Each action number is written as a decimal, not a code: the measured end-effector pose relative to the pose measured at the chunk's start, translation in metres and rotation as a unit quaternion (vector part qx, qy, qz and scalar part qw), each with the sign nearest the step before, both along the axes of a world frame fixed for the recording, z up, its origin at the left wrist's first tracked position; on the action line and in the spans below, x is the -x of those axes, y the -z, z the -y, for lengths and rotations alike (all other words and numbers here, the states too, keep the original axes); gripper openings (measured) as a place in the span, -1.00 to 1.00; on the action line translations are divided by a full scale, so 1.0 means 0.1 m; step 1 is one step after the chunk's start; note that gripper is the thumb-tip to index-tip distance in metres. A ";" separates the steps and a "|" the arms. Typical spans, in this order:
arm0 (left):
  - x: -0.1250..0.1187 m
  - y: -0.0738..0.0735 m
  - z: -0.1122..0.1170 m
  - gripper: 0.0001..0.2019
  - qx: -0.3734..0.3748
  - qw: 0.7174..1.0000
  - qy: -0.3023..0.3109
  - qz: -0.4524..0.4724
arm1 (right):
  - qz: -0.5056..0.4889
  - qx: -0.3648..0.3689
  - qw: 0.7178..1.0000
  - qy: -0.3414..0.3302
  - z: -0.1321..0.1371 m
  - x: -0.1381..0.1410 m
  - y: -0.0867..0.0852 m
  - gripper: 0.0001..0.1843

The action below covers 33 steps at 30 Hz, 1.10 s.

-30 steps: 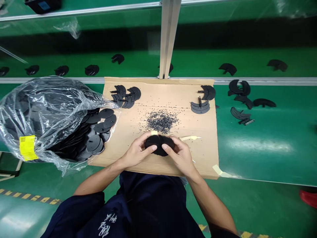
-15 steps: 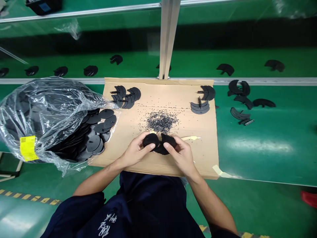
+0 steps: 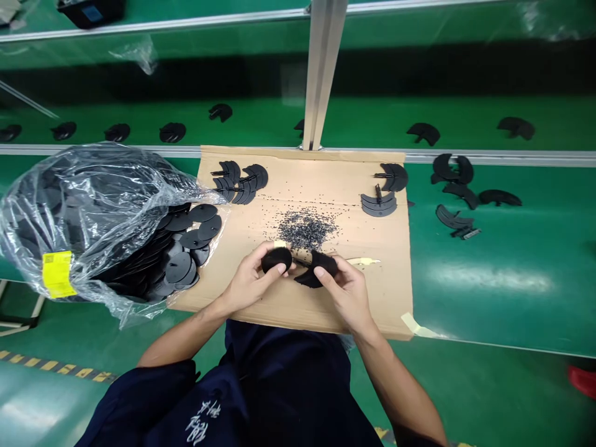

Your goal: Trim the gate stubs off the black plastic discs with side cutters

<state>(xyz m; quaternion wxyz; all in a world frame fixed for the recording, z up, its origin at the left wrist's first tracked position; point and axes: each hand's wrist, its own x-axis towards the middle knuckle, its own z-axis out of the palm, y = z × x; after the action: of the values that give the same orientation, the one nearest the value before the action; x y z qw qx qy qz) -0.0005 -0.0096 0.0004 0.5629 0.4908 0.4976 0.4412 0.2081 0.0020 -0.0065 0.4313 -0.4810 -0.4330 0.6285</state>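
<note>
At far left, we see a clear plastic bag [image 3: 93, 177] of flat black parts with a yellow label [image 3: 58, 274] on its front; round black plates [image 3: 203, 213] fan out from its right side onto a cardboard sheet [image 3: 284, 304]. Near the sheet's upper left corner lies a cluster of ribbed arc-shaped pieces [image 3: 254, 177]. At center, the left hand [image 3: 249, 277] pinches a black disc [image 3: 276, 260], thumb on top and fingers curled beneath, over the cardboard's near half. Just beyond it, a scatter of black granules [image 3: 307, 230] covers the middle of the sheet. The right hand [image 3: 347, 292] grips a curved black part [image 3: 326, 264] the same way, thumb pressed on its face. A dark strip spans the gap between the two parts; we cannot tell whether it joins them. We judge the step in hand to be two-handed handling of this pair, and the next move to call for a firm pinch on both sides. Farther right, a tape strip [image 3: 365, 261] lies beside the right hand, two ribbed arcs [image 3: 379, 205] rest above it, and more curved pieces [image 3: 500, 197] dot the green bench [image 3: 465, 316].
</note>
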 end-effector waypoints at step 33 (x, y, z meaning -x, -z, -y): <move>0.66 0.30 -0.36 -0.66 -0.061 0.973 -0.106 -0.194 | 0.026 0.004 0.999 -0.027 -0.07 0.00 0.12 -0.57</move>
<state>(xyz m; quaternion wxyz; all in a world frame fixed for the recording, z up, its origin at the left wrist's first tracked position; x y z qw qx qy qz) -0.0669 0.0267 -0.0291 0.3749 0.5450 0.6189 0.4236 0.2078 0.0089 -0.0180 0.4009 -0.4864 -0.4546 0.6293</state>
